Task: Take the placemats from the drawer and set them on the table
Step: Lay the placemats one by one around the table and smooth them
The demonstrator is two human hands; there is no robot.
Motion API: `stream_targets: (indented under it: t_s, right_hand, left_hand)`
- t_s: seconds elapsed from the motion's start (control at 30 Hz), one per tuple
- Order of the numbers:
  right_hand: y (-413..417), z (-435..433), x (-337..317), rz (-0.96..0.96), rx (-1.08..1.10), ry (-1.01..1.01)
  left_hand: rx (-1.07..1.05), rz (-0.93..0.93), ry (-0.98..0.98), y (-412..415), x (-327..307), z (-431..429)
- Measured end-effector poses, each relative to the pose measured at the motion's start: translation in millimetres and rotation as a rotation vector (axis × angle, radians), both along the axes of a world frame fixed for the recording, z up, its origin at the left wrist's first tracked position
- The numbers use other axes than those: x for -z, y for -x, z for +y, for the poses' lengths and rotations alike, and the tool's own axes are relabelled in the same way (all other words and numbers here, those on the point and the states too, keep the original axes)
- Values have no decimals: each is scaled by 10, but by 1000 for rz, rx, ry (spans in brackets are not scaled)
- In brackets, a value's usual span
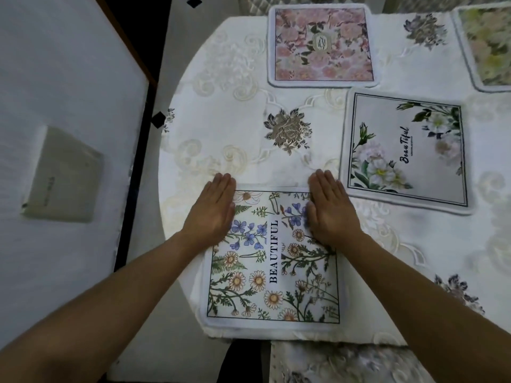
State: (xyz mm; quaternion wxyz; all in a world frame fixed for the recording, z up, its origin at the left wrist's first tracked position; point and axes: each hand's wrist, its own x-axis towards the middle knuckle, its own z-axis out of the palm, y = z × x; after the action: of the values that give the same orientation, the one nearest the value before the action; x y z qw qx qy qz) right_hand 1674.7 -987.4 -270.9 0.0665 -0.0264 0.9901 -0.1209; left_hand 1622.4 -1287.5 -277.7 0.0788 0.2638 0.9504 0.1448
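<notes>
Here both hands lie flat, palms down, on the daisy placemat [273, 261], which sits at the near edge of the tabletop [221, 111] with its near border reaching that edge. The left hand [213, 214] covers the mat's far left corner and the right hand [329, 211] its far right corner; the fingers [221, 183] of each are stretched out and together, gripping nothing, their tips reaching past the mat's far border onto the cloth.

Beyond the hands a broad strip of bare cloth runs across the middle of the tabletop towards its rounded left edge. The white-flower placemat [406, 153] lies just beside the right hand, slightly skewed, its near left corner close to the daisy mat but apart from it. The pink rose placemat [322, 45] lies at the far edge, near the white-flower mat's far side.

A fourth, yellow-green placemat [486, 48] at the far right corner is cut off by the frame, so only part of it shows. The right side of the tabletop also runs out of view. On the white panel [55, 78] to the left rests a pale flat square object [65, 175]; its marking is too blurred to read, and it may be a small booklet or box.

The tabletop wears a cream embroidered tablecloth with grey flower motifs. A dark gap [138, 161] separates it from the white panel, and patterned fabric [345, 363] shows below the near edge.
</notes>
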Motion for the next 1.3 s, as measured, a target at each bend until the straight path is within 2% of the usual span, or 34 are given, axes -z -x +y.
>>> stream_targets:
  t_s: [0.13, 0.27, 0.47, 0.53, 0.73, 0.9, 1.03, 1.3]
  right_hand:
    - [-67, 126, -10, -10, 43, -9]
    - [-116, 8, -119, -38, 48, -63]
    - [-1118, -809, -225, -81, -344, -1]
    - [-1377, -1008, -119, -78, -388, 4]
    - [-1500, -1017, -37, -111, -360, 12]
    - [-1567, -546, -93, -94, -206, 20]
    - [-1651, -179, -102, -112, -109, 26]
    - [-1656, -180, -98, -118, -72, 22]
  left_hand:
    - [-17, -39, 13, -10, -11, -107]
    - [-138, -64, -6, -177, -149, 24]
    - [-41, -127, -64, -1373, -207, 246]
    - [-36, -146, -25, -1678, -123, 276]
    - [-40, -123, 79, -1803, -51, 56]
    - [-121, -122, 51, -1754, -27, -269]
    - [-101, -135, 64, -1750, -16, -389]
    - [-129, -177, 97, -1713, -91, -304]
